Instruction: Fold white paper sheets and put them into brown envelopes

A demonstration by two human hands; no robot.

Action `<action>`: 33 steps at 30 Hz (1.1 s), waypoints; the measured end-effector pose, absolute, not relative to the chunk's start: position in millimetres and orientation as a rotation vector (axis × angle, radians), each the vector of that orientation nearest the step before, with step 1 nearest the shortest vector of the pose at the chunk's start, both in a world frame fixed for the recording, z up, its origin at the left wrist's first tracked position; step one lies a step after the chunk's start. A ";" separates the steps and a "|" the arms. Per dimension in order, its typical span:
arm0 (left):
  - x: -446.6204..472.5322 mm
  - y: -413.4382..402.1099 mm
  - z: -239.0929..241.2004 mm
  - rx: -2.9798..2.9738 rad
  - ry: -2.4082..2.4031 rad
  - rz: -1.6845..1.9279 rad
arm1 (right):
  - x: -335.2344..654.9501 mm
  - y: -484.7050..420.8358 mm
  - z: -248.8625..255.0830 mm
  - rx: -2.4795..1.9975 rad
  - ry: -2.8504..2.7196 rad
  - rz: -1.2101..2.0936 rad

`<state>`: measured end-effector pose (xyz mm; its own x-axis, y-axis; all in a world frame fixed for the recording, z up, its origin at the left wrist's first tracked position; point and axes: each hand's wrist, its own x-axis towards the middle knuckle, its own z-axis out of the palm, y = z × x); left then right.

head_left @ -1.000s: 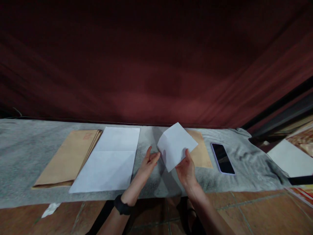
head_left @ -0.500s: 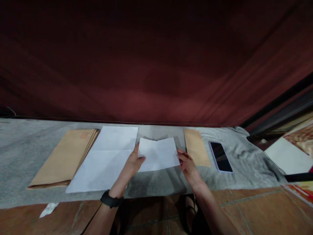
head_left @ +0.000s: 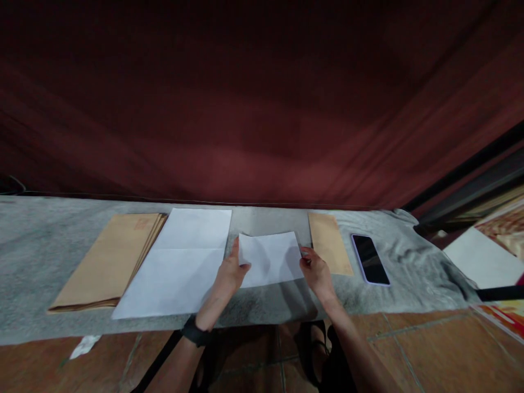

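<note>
A folded white sheet of paper (head_left: pixel 270 257) is held just above the grey cloth (head_left: pixel 41 256) between both hands. My left hand (head_left: pixel 230 273) pinches its left edge, thumb on top. My right hand (head_left: pixel 315 268) grips its right edge with curled fingers. A black band sits on my left wrist. A larger unfolded white sheet (head_left: pixel 180 262) with a crease across its middle lies left of my left hand. A stack of brown envelopes (head_left: pixel 112 259) lies further left, and a single brown envelope (head_left: pixel 328 243) lies right of my right hand.
A black phone (head_left: pixel 369 258) lies face up on the cloth right of the single envelope. A dark red curtain hangs behind the table. Terracotta floor tiles show below the table's near edge, with a white scrap (head_left: pixel 84 345) on them. Papers lie at the far right.
The folded sheet, held up and tilted in my right hand a second ago, came down level over the cloth. My left hand took hold of its left edge.
</note>
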<state>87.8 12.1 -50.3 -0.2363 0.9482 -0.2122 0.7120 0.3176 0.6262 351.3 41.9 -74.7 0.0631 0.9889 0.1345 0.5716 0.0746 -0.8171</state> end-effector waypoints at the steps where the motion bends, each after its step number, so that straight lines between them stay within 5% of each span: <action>1: 88.0 11.8 -51.8 1.463 2.024 0.547 | 350.4 40.5 -73.3 -1.558 -1.610 0.636; 12: 98.0 2.8 -51.6 1.564 2.092 0.497 | 297.5 6.9 -97.8 -1.316 -2.287 0.289; 20: 137.9 -12.5 -68.2 2.071 2.052 0.821 | 292.7 1.3 -104.2 -1.401 -2.389 0.099; 33: 148.6 -18.2 -103.2 2.216 1.958 0.697 | 308.7 7.2 -112.5 -1.449 -2.245 0.162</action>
<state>148.6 -18.2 -103.2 0.0664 0.9613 0.2673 0.9140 -0.1661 0.3703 308.7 7.2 -112.5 -0.3388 0.8870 0.3136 0.8327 0.4379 -0.3389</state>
